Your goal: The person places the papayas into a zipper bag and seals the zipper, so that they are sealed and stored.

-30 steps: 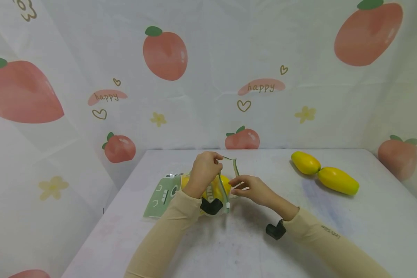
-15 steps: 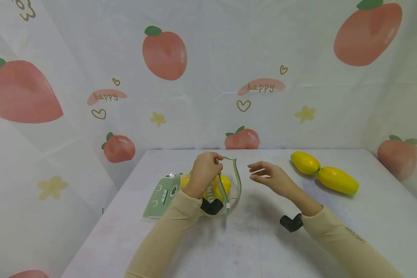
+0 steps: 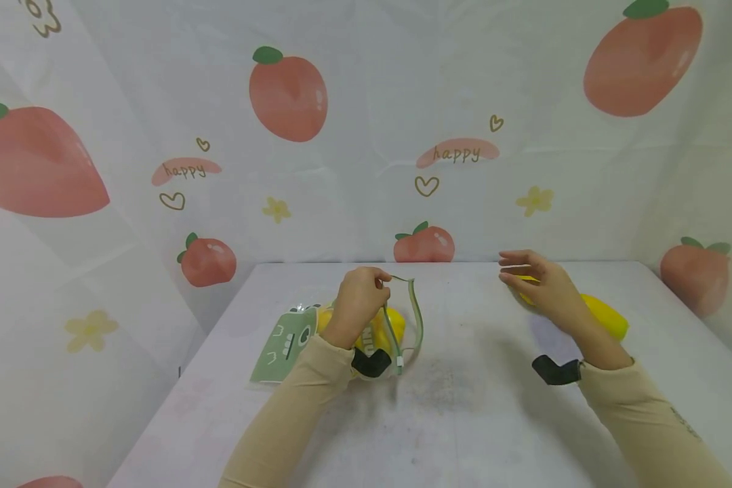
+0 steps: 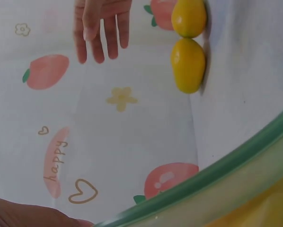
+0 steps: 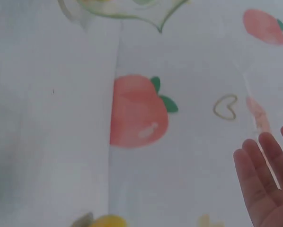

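My left hand (image 3: 358, 298) pinches the top edge of a green zip bag (image 3: 280, 352) with a cartoon face printed on it. The bag's mouth gapes toward the right, its slider at the lower corner, and a yellow fruit (image 3: 396, 329) shows inside, partly behind the hand. Over on the right, my right hand (image 3: 545, 288) hovers with fingers extended and holds nothing. Behind it lie two oblong yellow fruits like papayas, the farther right one (image 3: 606, 317) partly covered by the hand. The left wrist view shows both, one fruit (image 4: 189, 66) end to end with the other.
A white table (image 3: 451, 420) carries everything, and a fruit-printed cloth (image 3: 354, 203) hangs behind it and along the sides. Black wrist-mounted pieces stick out beneath both forearms.
My right hand has let go of the bag's mouth and moved right and away from me, to over the two yellow fruits. The left hand and the bag stay put.
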`<state>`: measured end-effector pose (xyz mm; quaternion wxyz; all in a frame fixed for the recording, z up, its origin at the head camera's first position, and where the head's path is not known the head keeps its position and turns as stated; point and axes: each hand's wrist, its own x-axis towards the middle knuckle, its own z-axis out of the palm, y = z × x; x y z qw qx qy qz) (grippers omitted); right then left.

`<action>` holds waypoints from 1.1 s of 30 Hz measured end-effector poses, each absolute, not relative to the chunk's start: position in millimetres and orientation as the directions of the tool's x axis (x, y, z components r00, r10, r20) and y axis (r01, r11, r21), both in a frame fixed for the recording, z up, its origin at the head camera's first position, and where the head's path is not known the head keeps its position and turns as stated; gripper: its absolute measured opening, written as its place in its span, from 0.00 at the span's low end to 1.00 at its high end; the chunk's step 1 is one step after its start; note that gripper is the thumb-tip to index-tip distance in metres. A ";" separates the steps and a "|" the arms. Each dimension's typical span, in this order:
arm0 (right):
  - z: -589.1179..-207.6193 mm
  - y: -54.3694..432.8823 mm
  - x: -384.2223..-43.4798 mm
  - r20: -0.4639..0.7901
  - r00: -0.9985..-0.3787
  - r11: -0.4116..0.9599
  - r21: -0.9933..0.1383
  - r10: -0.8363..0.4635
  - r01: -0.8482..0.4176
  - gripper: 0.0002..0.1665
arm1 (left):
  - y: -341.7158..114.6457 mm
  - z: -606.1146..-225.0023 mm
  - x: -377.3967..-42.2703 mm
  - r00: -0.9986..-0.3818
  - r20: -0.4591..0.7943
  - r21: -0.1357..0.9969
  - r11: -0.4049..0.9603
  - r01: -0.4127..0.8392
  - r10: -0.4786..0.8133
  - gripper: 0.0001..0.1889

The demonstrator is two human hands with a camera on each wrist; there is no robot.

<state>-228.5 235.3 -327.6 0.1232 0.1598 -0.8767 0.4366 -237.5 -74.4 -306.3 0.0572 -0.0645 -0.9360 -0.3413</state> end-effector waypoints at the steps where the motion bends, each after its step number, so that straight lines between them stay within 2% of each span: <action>1: -327.5 239.9 -227.8 0.359 -0.920 0.566 -0.731 -0.158 -0.382 0.27 | -74.5 -306.2 -237.6 -0.985 0.150 0.631 0.759 0.159 0.082 0.14; 6: -328.8 263.4 -225.7 0.363 -0.923 0.624 -0.693 -0.129 -0.360 0.32 | -75.1 -305.7 -237.5 -0.986 0.145 0.634 0.757 0.156 0.082 0.14; 19: -348.6 323.8 -222.7 0.239 -0.969 0.725 -0.657 -0.060 -0.206 0.43 | -75.8 -305.3 -236.4 -0.987 0.136 0.647 0.747 0.154 0.086 0.13; 26: -366.1 353.6 -216.1 0.200 -0.976 0.771 -0.607 -0.087 -0.193 0.44 | -75.3 -304.9 -235.6 -0.990 0.117 0.649 0.748 0.135 0.077 0.14; 33: -380.6 367.2 -213.5 0.060 -0.990 0.798 -0.587 -0.126 -0.137 0.49 | -75.8 -305.6 -235.4 -0.990 0.123 0.640 0.756 0.136 0.074 0.14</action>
